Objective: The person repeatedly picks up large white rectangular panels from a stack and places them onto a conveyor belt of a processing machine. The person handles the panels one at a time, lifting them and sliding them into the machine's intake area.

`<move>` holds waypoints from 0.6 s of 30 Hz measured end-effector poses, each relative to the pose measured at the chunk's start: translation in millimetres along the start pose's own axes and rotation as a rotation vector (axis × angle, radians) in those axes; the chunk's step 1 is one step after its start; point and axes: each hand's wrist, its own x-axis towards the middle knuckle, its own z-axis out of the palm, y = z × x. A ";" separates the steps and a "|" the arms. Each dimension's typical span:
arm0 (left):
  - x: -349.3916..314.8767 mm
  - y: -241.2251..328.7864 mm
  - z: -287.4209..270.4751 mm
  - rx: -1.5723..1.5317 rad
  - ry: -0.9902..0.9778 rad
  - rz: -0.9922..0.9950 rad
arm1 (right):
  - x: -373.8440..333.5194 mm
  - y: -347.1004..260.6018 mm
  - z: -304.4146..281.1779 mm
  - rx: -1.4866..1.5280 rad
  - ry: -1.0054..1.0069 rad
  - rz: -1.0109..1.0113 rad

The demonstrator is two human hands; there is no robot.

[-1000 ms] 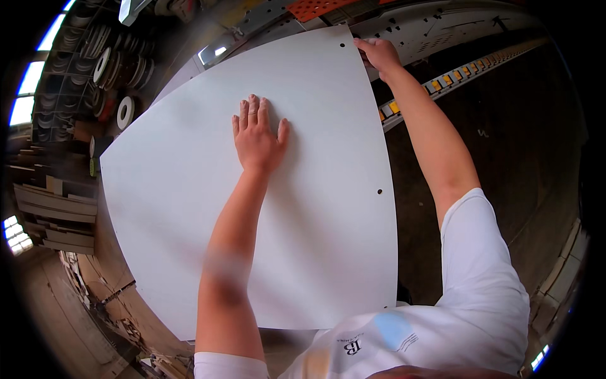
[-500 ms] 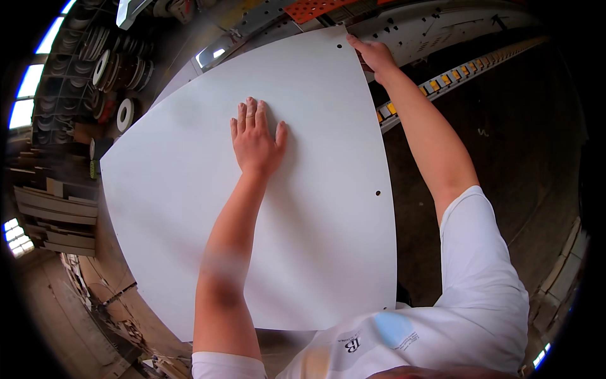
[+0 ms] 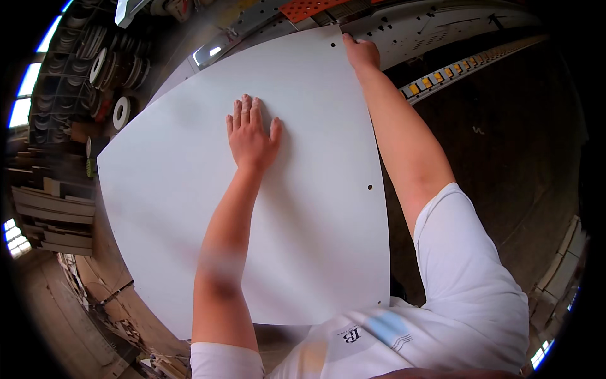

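Note:
A large white panel (image 3: 315, 240) lies flat before me, with a few small dark holes along its right edge. My left hand (image 3: 254, 140) rests palm down on its upper middle, fingers stretched out and thumb apart. At the panel's far right corner, my right hand (image 3: 363, 54) grips the edge. Its thumb shows near the top of the corner, while the other fingers are mostly hidden. The right forearm runs alongside the panel's right edge.
Beyond the right hand, a machine bed (image 3: 442, 25) and a rail with yellow blocks (image 3: 442, 77) run off to the right. Rolls of edge banding (image 3: 121, 114) fill a rack at the far left. Stacked boards (image 3: 53, 218) lie below that rack. An orange perforated plate (image 3: 309, 9) is at the top.
The panel has shifted slightly left and away from me. My right hand moved left with its corner, and the right arm came closer to the edge. The left hand stays flat on the panel.

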 end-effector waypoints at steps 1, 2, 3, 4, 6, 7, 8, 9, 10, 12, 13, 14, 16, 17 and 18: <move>0.0 0.3 0.0 -0.001 -0.002 -0.003 | -0.2 -0.1 1.0 -0.003 0.032 -0.004; -0.2 0.5 0.2 -0.005 0.000 -0.002 | 1.3 -0.5 -0.1 0.007 -0.003 0.027; -0.9 -0.1 -0.5 -0.007 0.002 -0.004 | 2.9 -1.3 -1.0 0.017 -0.040 0.058; -1.5 -0.8 -1.1 -0.009 0.004 -0.006 | 4.2 -1.7 -1.8 0.026 -0.077 0.089; -1.0 -0.5 -1.1 -0.010 -0.001 -0.012 | 11.0 1.3 -5.2 0.112 -0.155 0.153; -0.3 -0.1 -1.1 -0.011 -0.004 -0.012 | 16.0 3.9 -5.7 0.157 -0.191 0.186; 0.4 0.3 -1.1 -0.014 -0.001 -0.011 | 19.3 6.7 -3.3 0.287 -0.199 0.214; 1.2 1.1 -0.5 -0.017 0.000 -0.010 | 20.5 9.5 -0.4 0.418 -0.207 0.241; 1.4 2.1 -0.4 -0.020 0.002 -0.009 | 21.9 12.8 1.1 0.549 -0.213 0.269; 0.8 1.0 -0.1 -0.009 -0.003 -0.020 | 21.3 13.4 4.3 0.626 -0.213 0.306; 0.8 -0.3 0.4 -0.001 -0.004 -0.025 | 19.0 11.5 5.0 0.667 -0.214 0.324; 0.5 -0.8 1.1 -0.002 -0.003 -0.026 | 17.0 10.4 4.2 0.675 -0.232 0.317; 1.7 -1.1 1.0 0.003 0.000 -0.015 | 19.2 14.1 2.9 0.703 -0.261 0.305; 2.4 -1.0 1.1 0.000 0.008 -0.013 | 21.5 14.6 2.8 0.693 -0.268 0.297; 2.0 -0.2 1.7 -0.004 0.013 -0.010 | 24.9 17.6 3.0 0.683 -0.273 0.292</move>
